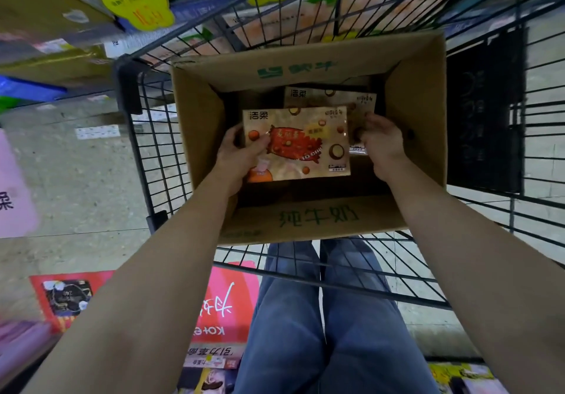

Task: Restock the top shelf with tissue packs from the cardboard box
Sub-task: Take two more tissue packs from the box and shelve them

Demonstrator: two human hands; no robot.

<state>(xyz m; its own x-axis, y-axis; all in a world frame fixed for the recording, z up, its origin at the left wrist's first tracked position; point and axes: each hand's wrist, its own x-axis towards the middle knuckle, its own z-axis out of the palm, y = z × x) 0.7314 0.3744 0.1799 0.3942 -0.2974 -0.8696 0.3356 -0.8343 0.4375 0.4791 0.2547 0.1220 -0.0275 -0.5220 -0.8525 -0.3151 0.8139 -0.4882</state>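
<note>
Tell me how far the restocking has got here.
Done: cannot tell, since the top shelf is out of view. In hand: the left hand grips one tissue pack inside the cardboard box; the right hand is at its other edge. Left: a second pack in the box, plus shelving this one.

Access, as I see it: the cardboard box (pixel 308 219) is open on top, its 4 flaps splayed outward, so entry is straight down. Inside, 1 tissue pack (pixel 296 144) spans the middle between my 2 hands, leaving dark gaps along the near wall. The wire cart (pixel 146 137) walls hem in the box's left and far sides.
</note>
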